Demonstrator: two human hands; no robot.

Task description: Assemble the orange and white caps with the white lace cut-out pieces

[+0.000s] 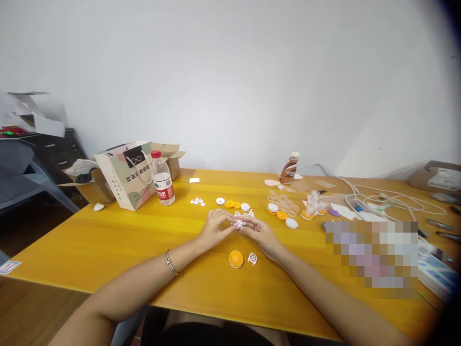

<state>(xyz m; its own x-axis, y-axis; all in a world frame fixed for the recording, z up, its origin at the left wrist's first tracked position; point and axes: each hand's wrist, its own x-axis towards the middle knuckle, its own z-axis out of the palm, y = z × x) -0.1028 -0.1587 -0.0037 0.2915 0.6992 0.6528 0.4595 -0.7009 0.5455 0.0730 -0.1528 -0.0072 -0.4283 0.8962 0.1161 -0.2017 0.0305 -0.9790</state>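
Note:
My left hand (215, 228) and my right hand (260, 233) meet above the table, with fingertips closed on a small white openwork plastic piece (238, 223) between them. Just behind the fingers lie more white openwork pieces (249, 213), partly hidden. Nearer to me, an orange round disc (236, 259) with a pale underside rests on the wood. A white spoked wheel piece (252, 259) lies right beside it. Beyond my hands is a short row of white discs (220, 201) and orange discs (230, 204).
Small white parts (197, 201) lie left of the discs. A water bottle (163, 179) and paper bag (126, 177) stand at the left. On the right are clear plastic rings (287, 203), a brown drink bottle (289, 169), white cables (389, 197) and a blurred-out patch (374, 257).

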